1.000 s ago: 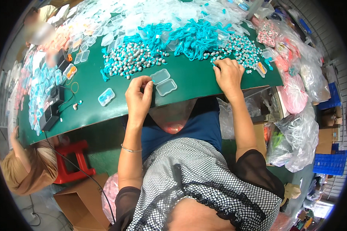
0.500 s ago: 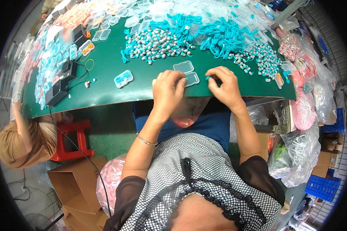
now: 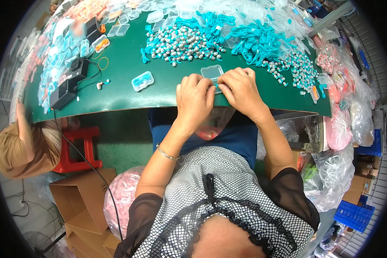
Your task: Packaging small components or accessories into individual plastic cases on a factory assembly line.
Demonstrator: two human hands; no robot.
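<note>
My left hand [image 3: 194, 101] and my right hand [image 3: 241, 92] meet over the table's near edge, fingers pinched. Between their fingertips shows a small teal earbud piece [image 3: 217, 86]; the fingers hide most of what they hold. Just beyond lies a clear plastic box [image 3: 212, 72], its far half lying open and its near half mostly behind my hands. To the left sits a closed clear box [image 3: 142, 81] with a teal cord inside. A heap of grey-and-teal earbuds [image 3: 182, 44] spreads beyond my hands, beside bundled teal cords [image 3: 258, 45].
Another earbud heap [image 3: 303, 69] lies to the right. Black devices [image 3: 63, 94] with a dark cable stand at the left, near blue-filled boxes [image 3: 58, 64]. A co-worker [image 3: 28, 146] sits at far left by a red stool [image 3: 79, 148]. Bagged goods [image 3: 339, 137] crowd the right side.
My right hand has moved left and my left hand slightly right, so their fingertips now come together in front of the open box. The view has shifted a little.
</note>
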